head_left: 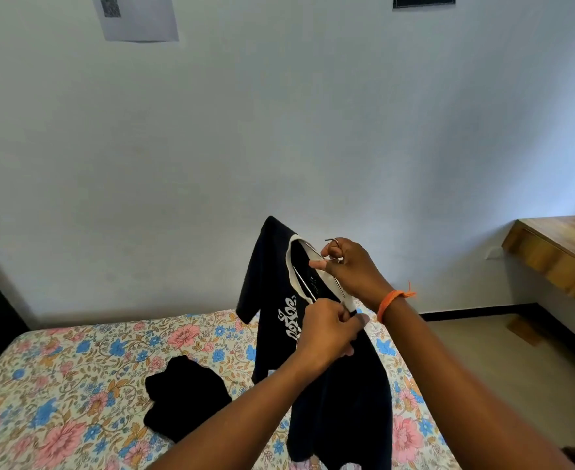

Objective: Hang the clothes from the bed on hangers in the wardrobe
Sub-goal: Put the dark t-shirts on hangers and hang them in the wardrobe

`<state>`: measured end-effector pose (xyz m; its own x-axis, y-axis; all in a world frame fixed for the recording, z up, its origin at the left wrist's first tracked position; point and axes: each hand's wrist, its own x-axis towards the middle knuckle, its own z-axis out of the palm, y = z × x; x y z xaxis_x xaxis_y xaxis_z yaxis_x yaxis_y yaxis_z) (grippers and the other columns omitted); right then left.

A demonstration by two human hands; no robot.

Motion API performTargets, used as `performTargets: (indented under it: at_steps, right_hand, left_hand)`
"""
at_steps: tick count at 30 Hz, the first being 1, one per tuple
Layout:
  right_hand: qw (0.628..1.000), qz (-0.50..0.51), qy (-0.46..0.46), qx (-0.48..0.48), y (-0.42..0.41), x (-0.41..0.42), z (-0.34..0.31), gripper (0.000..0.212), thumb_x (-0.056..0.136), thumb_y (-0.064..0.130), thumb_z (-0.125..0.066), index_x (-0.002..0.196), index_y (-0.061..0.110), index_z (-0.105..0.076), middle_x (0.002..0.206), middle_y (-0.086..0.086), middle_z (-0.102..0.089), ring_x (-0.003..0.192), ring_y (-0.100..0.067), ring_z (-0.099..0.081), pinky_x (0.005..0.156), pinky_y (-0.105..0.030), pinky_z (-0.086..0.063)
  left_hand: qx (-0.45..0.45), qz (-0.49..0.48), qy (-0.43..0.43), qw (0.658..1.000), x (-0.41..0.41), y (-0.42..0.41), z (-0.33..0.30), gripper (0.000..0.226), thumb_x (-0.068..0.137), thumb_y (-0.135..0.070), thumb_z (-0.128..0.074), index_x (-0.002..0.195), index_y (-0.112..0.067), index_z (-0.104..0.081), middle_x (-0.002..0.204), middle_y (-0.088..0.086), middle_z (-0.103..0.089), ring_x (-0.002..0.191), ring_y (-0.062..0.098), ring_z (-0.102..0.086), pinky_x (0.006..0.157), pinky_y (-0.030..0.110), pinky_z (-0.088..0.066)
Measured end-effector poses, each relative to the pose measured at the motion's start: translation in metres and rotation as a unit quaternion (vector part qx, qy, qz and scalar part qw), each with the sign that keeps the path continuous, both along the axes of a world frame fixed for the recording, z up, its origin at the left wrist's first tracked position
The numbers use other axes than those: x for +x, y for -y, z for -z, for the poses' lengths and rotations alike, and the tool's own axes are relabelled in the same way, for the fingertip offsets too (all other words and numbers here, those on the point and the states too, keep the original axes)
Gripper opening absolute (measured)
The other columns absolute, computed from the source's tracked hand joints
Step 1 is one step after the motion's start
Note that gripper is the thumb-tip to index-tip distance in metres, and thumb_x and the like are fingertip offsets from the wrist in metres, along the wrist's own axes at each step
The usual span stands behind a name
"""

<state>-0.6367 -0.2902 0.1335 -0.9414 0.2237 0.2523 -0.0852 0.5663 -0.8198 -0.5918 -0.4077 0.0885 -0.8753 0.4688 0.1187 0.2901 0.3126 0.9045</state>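
While your right hand (350, 269) pinches the hook of the thin metal hanger (320, 266) between thumb and curled fingers, your left hand (330, 329) grips the white collar of the black T-shirt (343, 395) just below it, fingers curled round the cloth. You hold the shirt up in the air above the right side of the bed (75, 368), one shoulder raised over the hanger's far end and the hanger's wires showing inside the neck opening. White lettering runs down the shirt's front, partly hidden by your left hand. An orange thread band (393, 300) sits on your right wrist. A second black garment (184, 401) lies crumpled near the middle of the flowered bedsheet, well apart from the shirt. A wooden desk (564, 245) stands by the wall beyond the bed's right edge.
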Motion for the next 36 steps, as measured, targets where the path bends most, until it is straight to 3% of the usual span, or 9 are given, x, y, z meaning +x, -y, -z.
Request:
performTargets:
  at_steps: [5, 9, 11, 15, 19, 24, 29, 33, 36]
  right_hand:
    - [0.999, 0.004, -0.011, 0.041, -0.01, -0.005, -0.009, 0.038, 0.08, 0.017, -0.08, 0.073, 0.014, -0.043, 0.096, -0.013, -0.06, 0.088, -0.025, -0.057, 0.079, -0.033, -0.047]
    - [0.997, 0.004, 0.003, 0.073, -0.022, -0.011, -0.024, 0.047, 0.081, 0.003, -0.076, 0.064, 0.018, -0.034, 0.086, -0.01, -0.052, 0.088, -0.024, -0.062, 0.078, -0.034, -0.05]
    - [0.998, -0.022, 0.023, 0.055, -0.026, -0.012, -0.029, 0.048, 0.085, -0.01, -0.065, 0.063, 0.017, -0.031, 0.079, -0.005, -0.046, 0.084, -0.014, -0.071, 0.069, -0.023, -0.053]
    - [0.996, -0.052, 0.021, 0.069, -0.031, -0.012, -0.034, 0.051, 0.082, -0.01, -0.069, 0.064, 0.018, -0.03, 0.076, -0.002, -0.042, 0.061, 0.014, -0.056, 0.055, -0.005, -0.04]
    - [0.992, -0.08, 0.051, 0.077, -0.036, -0.008, -0.032, 0.048, 0.078, -0.004, -0.075, 0.068, 0.019, -0.033, 0.082, -0.001, -0.045, 0.087, -0.015, -0.069, 0.074, -0.028, -0.051]
    - [0.986, -0.13, 0.083, 0.064, -0.031, 0.004, -0.033, 0.051, 0.071, -0.002, -0.078, 0.066, 0.02, -0.032, 0.081, -0.004, -0.039, 0.081, -0.027, -0.061, 0.072, -0.032, -0.042]
    - [0.981, -0.173, 0.089, -0.006, -0.036, 0.012, -0.034, 0.049, 0.076, -0.013, -0.064, 0.068, 0.017, -0.026, 0.083, -0.006, -0.032, 0.109, -0.059, -0.053, 0.055, -0.012, -0.04]
    - [0.977, -0.187, 0.095, -0.028, -0.045, 0.017, -0.033, 0.046, 0.08, -0.018, -0.051, 0.066, 0.017, -0.024, 0.081, -0.006, -0.03, 0.104, -0.058, -0.057, 0.058, -0.013, -0.043]
    - [0.979, -0.176, 0.102, -0.01, -0.047, 0.021, -0.035, 0.042, 0.076, -0.014, -0.052, 0.069, 0.014, -0.021, 0.082, -0.012, -0.028, 0.076, -0.018, -0.068, 0.067, -0.028, -0.038]
  left_hand:
    - [-0.073, 0.049, -0.115, 0.989, 0.006, 0.005, 0.008, 0.048, 0.089, -0.041, -0.066, 0.062, -0.004, -0.055, 0.055, 0.01, -0.059, 0.05, 0.022, -0.06, 0.061, 0.044, -0.054]
    - [-0.084, 0.152, -0.037, 0.984, 0.009, 0.019, 0.016, 0.044, 0.09, -0.038, -0.069, 0.065, -0.004, -0.057, 0.055, 0.007, -0.058, 0.048, 0.016, -0.062, 0.052, 0.023, -0.049]
    - [-0.093, 0.205, 0.016, 0.974, 0.006, 0.029, 0.02, 0.04, 0.09, -0.036, -0.07, 0.07, -0.002, -0.061, 0.059, 0.004, -0.06, 0.05, 0.014, -0.063, 0.051, 0.019, -0.047]
    - [-0.165, 0.265, 0.009, 0.95, -0.006, 0.044, 0.03, 0.028, 0.089, -0.031, -0.071, 0.079, -0.004, -0.07, 0.067, 0.003, -0.068, 0.057, 0.015, -0.066, 0.058, 0.025, -0.053]
    - [-0.17, 0.114, -0.05, 0.978, -0.031, 0.048, 0.034, 0.021, 0.09, -0.033, -0.069, 0.097, -0.014, -0.069, 0.094, -0.001, -0.068, 0.074, 0.004, -0.062, 0.081, 0.038, -0.057]
    - [-0.15, -0.048, -0.196, 0.968, -0.063, 0.046, 0.017, 0.04, 0.091, -0.034, -0.066, 0.126, -0.018, -0.052, 0.118, -0.001, -0.055, 0.102, 0.016, -0.057, 0.084, 0.035, -0.051]
    - [-0.116, -0.16, -0.147, 0.969, -0.097, 0.051, -0.004, 0.043, 0.09, -0.035, -0.066, 0.125, -0.017, -0.047, 0.12, 0.004, -0.057, 0.107, 0.023, -0.059, 0.088, 0.041, -0.053]
    - [-0.125, -0.151, -0.138, 0.971, -0.108, 0.056, -0.014, 0.059, 0.094, -0.026, -0.064, 0.144, -0.018, -0.035, 0.144, 0.01, -0.041, 0.124, 0.027, -0.051, 0.098, 0.035, -0.042]
    - [-0.182, -0.098, -0.192, 0.959, -0.119, 0.057, -0.014, 0.023, 0.096, -0.017, -0.058, 0.118, -0.017, -0.066, 0.119, 0.007, -0.061, 0.107, 0.026, -0.061, 0.087, 0.032, -0.046]
